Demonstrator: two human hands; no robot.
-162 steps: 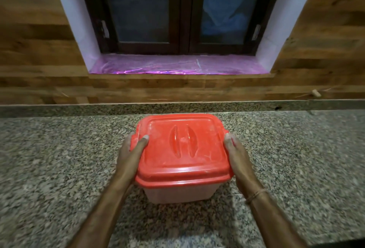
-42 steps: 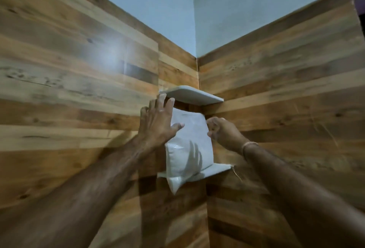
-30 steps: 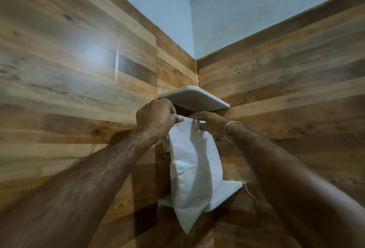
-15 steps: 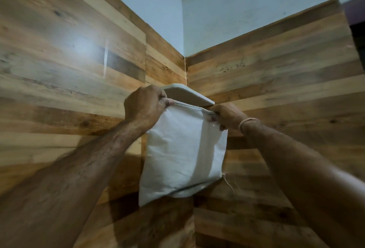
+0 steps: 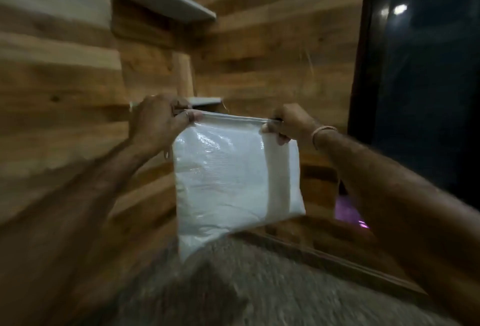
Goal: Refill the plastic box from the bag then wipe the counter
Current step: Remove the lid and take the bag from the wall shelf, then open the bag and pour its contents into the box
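A white plastic bag (image 5: 228,182), full and sealed along its top edge, hangs in front of me above the speckled granite counter (image 5: 259,286). My left hand (image 5: 155,120) pinches the bag's top left corner. My right hand (image 5: 288,123) pinches the top right corner. The bag's lower left corner dips down toward the counter. The red-lidded plastic box is out of view. The whole frame is blurred by motion.
Two white corner shelves, an upper one (image 5: 166,1) and a lower one (image 5: 205,101), are fixed to the wood-panelled wall (image 5: 65,79). A dark window (image 5: 420,79) stands at the right, with a pink sill (image 5: 348,211) below it.
Both hands took the bag off the lower corner shelf and carried it down and to the right. The view swung from the wall corner toward the counter and window.
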